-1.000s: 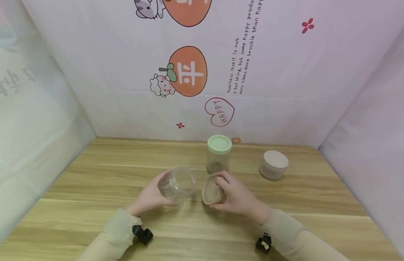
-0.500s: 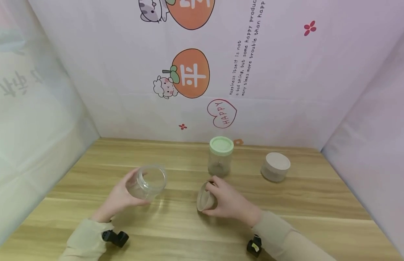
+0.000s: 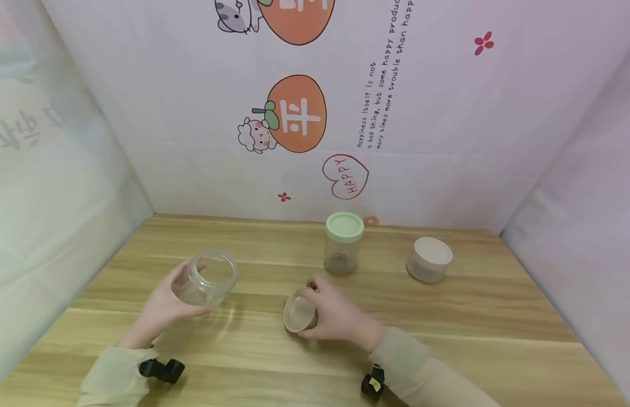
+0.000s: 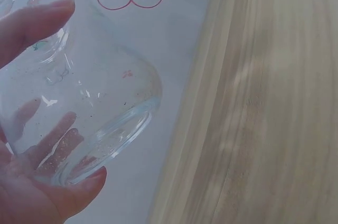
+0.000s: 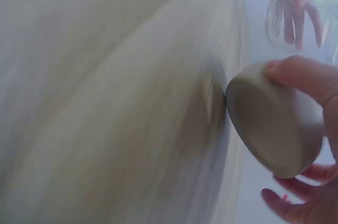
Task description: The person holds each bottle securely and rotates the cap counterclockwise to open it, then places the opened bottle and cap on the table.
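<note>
On the left in the head view, my left hand (image 3: 162,308) grips a clear jar (image 3: 209,282) round its side, tilted with its open mouth to the upper right. The left wrist view shows thumb and fingers on either side of the clear jar (image 4: 113,81), and nothing shows inside it. Nearer the middle, my right hand (image 3: 340,316) holds a beige round lid (image 3: 298,314) by its rim, tipped with its hollow side turned left. In the right wrist view the lid (image 5: 274,121) shows its smooth outer face, its lower edge close over the wooden table.
A clear jar with a green lid (image 3: 344,226) stands behind my right hand. Farther right is a short tub with a whitish lid (image 3: 431,257). A printed white cloth (image 3: 422,181) hangs behind the wooden table (image 3: 254,362), with pale cloth at both sides.
My left hand has moved left with the clear jar, away from the lid. My right hand has moved a little left and nearer the front edge, turning the lid's hollow side more into view.
</note>
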Tool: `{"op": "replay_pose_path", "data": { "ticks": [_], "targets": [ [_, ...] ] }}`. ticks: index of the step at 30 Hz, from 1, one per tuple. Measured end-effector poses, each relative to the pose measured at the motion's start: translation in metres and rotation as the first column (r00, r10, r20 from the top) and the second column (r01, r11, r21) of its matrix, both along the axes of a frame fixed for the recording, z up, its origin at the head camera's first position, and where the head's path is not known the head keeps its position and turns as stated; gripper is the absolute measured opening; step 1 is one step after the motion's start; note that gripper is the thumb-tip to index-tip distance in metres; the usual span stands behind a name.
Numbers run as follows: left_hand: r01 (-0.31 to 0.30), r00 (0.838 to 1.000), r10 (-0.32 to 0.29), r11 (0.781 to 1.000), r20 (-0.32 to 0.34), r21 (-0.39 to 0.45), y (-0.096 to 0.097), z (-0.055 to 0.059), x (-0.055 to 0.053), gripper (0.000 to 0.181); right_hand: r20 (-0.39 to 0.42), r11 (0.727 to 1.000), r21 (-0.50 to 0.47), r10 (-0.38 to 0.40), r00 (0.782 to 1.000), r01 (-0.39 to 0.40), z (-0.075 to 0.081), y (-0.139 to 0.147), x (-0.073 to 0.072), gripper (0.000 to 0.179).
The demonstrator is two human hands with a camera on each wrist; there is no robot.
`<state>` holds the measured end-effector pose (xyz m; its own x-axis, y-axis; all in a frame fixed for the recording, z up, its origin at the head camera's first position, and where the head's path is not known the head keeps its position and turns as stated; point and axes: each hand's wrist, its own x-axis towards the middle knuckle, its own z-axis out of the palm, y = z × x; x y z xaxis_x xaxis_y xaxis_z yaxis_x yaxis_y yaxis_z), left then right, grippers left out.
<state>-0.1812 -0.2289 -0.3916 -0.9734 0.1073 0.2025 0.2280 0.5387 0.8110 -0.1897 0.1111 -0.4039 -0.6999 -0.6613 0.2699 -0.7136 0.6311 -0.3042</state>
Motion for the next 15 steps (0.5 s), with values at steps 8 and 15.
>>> {"op": "replay_pose_path", "data": {
  "ticks": [8, 15],
  "targets": [
    [0.011, 1.000, -0.011, 1.000, 0.016, 0.018, -0.008, -0.001, 0.003, 0.105, 0.070, 0.999, 0.034, -0.029, 0.997, 0.027, -0.002, -0.026, 0.005, 0.060],
    [-0.015, 1.000, 0.015, 0.999, 0.008, 0.041, -0.017, -0.002, 0.006, 0.103, 0.075, 0.990, 0.132, -0.067, 0.995, 0.057, -0.004, -0.043, 0.005, 0.066]
  ]
}}
